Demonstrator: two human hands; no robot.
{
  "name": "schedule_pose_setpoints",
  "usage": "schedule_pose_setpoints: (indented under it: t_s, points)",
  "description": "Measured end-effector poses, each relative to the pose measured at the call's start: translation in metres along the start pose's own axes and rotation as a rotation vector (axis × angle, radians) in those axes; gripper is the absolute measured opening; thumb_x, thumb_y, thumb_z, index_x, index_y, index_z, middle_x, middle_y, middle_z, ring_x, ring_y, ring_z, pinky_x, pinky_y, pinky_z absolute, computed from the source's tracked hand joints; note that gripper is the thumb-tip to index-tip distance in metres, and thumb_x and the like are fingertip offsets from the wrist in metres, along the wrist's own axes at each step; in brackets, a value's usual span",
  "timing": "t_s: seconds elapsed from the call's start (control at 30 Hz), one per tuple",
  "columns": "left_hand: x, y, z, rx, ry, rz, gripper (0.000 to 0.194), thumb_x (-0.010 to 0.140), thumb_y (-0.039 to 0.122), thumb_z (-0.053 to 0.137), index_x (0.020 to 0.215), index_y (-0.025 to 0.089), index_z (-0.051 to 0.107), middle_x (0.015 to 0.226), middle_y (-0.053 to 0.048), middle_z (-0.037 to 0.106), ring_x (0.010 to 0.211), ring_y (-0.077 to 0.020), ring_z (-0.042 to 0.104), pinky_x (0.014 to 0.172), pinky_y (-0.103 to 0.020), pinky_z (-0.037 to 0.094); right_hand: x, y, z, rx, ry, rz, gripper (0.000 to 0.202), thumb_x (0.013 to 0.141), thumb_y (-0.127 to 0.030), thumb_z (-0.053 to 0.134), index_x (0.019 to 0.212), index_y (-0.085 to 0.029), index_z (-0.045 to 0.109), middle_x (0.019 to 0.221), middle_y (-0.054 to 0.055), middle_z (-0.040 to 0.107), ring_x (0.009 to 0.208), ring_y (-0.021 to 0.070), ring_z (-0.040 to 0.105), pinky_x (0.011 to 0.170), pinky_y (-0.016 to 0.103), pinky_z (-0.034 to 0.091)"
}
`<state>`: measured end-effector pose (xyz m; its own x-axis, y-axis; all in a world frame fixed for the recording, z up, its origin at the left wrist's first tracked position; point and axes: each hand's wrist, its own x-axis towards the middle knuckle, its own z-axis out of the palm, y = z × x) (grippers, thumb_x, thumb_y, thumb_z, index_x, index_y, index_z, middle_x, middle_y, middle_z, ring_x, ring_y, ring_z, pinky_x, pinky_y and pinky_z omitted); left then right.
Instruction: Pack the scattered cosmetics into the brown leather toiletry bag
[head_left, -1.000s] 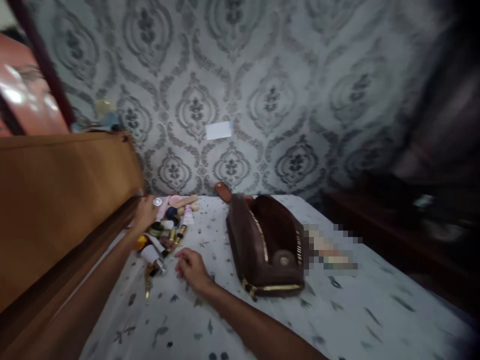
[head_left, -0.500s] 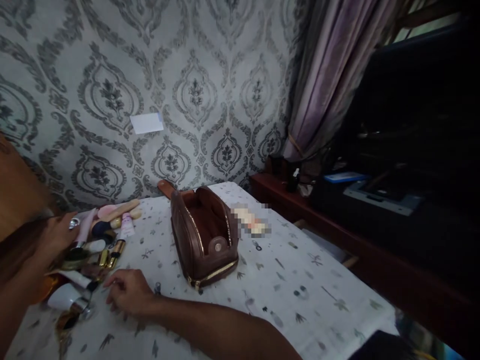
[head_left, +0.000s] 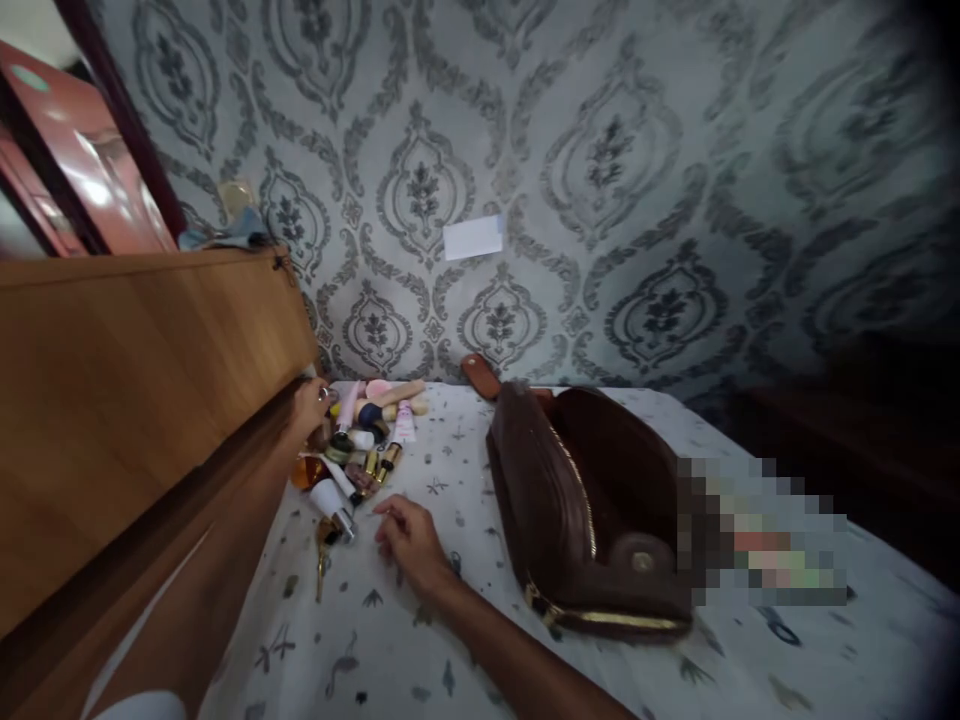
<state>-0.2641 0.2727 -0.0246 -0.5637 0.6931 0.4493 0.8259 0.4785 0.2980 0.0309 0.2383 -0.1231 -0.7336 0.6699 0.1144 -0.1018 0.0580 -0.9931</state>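
Observation:
A pile of cosmetics lies on the patterned tablecloth, among it a pink tube (head_left: 405,422), a dark blue-headed makeup brush (head_left: 369,413), gold lipsticks (head_left: 389,462), an amber bottle (head_left: 307,472) and a white bottle with a silver cap (head_left: 330,502). At the far left edge of the pile rests my left hand (head_left: 307,408), a ring on one finger; its fingertips are hard to make out. My right hand (head_left: 411,540) is just in front of the pile, fingers loosely bent and apart, with nothing in them. To its right stands a brown makeup bag (head_left: 540,500), unzipped, its dark inside showing.
A wooden panel (head_left: 150,350) rises along the left side, close to my left arm. Behind the table (head_left: 450,640) is a patterned wall (head_left: 525,150) with a white card (head_left: 473,238). A blurred-out item (head_left: 780,545) lies right of the bag.
My view has swung left, so the bag and pile appear farther right and the wooden panel shows more. Both hands stay beside the cosmetics; the bag stays open on the table.

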Motion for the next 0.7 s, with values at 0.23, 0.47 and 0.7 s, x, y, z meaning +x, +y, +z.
schedule_pose_setpoints:
  t_s: [0.23,0.47,0.7]
  points:
    - [-0.001,-0.042,0.002,-0.439,0.170,-0.281,0.028,0.093,0.034,0.060,0.114,0.014,0.061,0.110,-0.007,0.065,0.092,-0.0189,0.065,0.080,-0.039,0.056,-0.001,0.000,0.000,0.003,0.000,-0.015,0.024,0.076,-0.026,0.045,0.091,-0.017,0.062,0.062,-0.003,0.058,0.047,0.0100,0.054,0.047,0.021,0.039]
    - [-0.007,-0.058,0.006,-0.813,0.255,-0.447,0.029,0.094,0.031,0.060,0.118,0.015,0.059,0.113,-0.008,0.064,0.093,-0.0188,0.065,0.077,-0.037,0.058,-0.002,-0.006,-0.002,0.051,-0.003,0.036,0.025,0.073,-0.030,0.048,0.090,-0.017,0.062,0.064,-0.002,0.060,0.049,0.0104,0.055,0.046,0.021,0.037]
    - [-0.015,-0.066,0.004,-0.939,0.349,-0.469,0.029,0.093,0.030,0.061,0.118,0.015,0.059,0.114,-0.008,0.063,0.093,-0.0189,0.065,0.077,-0.037,0.058,0.011,-0.005,-0.005,0.195,-0.006,0.168,0.029,0.062,-0.032,0.052,0.085,-0.015,0.060,0.060,-0.002,0.061,0.046,0.0103,0.054,0.044,0.020,0.036]
